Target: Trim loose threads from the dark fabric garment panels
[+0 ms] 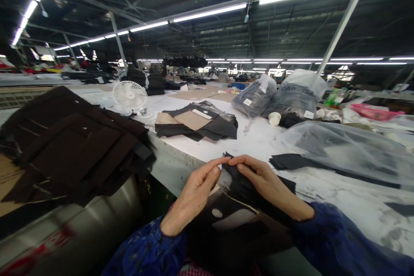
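- So: white table (258, 142) across the middle, running far back.
- Brown fabric pile (71, 146) at left, spread over the near corner, well apart from both hands.
- Clear plastic sheet (349, 151) at right, lying over dark cloth.
- Two filled plastic bags (255, 95) behind, side by side.
- Dark cloth stack (197, 123) mid-table, tan cardboard pieces on top.
- Black fabric piece (236, 181) at the table's near edge, directly in front, raised between the hands.
- Left hand (194, 196): thumb and forefinger pinched on its top edge.
- Right hand (268, 183): same pinch, fingertips nearly meeting the left's.
- Small white fan (130, 95) far left on the table.
- Paper cup (274, 118) beside the bags.
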{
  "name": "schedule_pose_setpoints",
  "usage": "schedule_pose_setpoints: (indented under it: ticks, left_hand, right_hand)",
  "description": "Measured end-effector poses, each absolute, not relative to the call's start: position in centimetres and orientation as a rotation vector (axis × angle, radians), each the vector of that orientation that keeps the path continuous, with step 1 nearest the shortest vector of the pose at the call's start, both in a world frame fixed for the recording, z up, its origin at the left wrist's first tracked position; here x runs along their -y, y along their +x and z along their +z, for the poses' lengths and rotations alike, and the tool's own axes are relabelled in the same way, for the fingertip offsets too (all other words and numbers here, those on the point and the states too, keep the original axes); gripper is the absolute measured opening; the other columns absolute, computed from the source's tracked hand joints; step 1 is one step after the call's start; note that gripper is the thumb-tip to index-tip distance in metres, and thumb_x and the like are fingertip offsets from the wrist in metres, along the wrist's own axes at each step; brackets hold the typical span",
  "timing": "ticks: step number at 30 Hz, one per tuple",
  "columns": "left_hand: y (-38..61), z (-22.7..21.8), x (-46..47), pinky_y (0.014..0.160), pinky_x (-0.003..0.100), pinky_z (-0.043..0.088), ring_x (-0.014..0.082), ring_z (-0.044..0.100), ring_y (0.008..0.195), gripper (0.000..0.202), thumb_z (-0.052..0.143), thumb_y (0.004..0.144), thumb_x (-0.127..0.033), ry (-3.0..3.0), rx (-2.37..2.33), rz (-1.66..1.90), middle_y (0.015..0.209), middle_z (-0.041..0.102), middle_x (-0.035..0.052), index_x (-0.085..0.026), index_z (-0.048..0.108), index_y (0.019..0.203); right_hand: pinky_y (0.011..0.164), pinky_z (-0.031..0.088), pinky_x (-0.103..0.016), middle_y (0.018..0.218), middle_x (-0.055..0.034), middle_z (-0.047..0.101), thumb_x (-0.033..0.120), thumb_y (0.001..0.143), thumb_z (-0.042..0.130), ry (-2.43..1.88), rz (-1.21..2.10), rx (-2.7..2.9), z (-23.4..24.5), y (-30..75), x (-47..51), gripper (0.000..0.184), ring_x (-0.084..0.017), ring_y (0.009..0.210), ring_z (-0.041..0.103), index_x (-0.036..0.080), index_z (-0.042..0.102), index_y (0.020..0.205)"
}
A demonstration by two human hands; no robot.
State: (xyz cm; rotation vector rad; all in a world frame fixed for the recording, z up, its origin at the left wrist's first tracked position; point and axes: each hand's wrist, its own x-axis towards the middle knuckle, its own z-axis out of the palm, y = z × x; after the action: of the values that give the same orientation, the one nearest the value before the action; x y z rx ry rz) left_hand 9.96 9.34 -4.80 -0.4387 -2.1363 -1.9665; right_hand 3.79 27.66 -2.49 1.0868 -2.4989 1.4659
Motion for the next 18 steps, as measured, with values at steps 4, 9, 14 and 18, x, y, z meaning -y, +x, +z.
schedule_pose_setpoints:
  ticks: [4,9,14,18]
  left_hand:
    - [11.6,-4.9,-8.5,0.057,0.023,0.033,0.0111,0.044,0.062,0.048,0.049,0.091,-0.047,-0.556,2.197,-2.073,0.076,0.057,0.0009,-0.020,0.055,0.131]
    - [12.5,-5.5,-8.4,0.070,0.026,0.041,0.0159,0.054,0.079,0.037,0.051,0.092,-0.039,-0.513,2.301,-2.005,0.092,0.065,0.0048,-0.022,0.065,0.122]
    - [12.5,-6.1,-8.4,0.073,0.025,0.044,0.0176,0.057,0.085,0.040,0.056,0.089,-0.043,-0.276,2.018,-2.429,0.093,0.066,0.0054,-0.022,0.064,0.121]
    - [12.9,-6.1,-8.4,0.055,0.019,0.035,0.0089,0.045,0.060,0.045,0.053,0.089,-0.049,-0.172,1.795,-2.682,0.067,0.052,-0.0009,-0.021,0.064,0.122]
  right_hand:
    - [0.073,0.046,-0.027,0.092,-0.0037,0.066,0.038,0.091,0.051,1.058,1.595,2.549,-2.3,4.4,-27.8,0.026,-0.016,0.082,0.059,0.018,0.065,0.100]
    - [0.055,0.041,-0.022,0.073,0.0011,0.061,0.040,0.089,0.057,0.879,1.650,2.509,-2.1,5.7,-28.2,0.024,-0.011,0.060,0.052,0.020,0.066,0.097]
    - [0.063,0.045,-0.019,0.081,0.0003,0.063,0.027,0.089,0.059,1.139,1.392,2.290,-1.5,7.8,-28.3,0.011,-0.011,0.073,0.059,0.023,0.070,0.086]
    - [0.062,0.046,-0.017,0.084,-0.0005,0.062,0.016,0.090,0.056,1.333,1.194,2.263,-1.8,9.3,-27.7,0.016,-0.009,0.073,0.060,0.023,0.069,0.095]
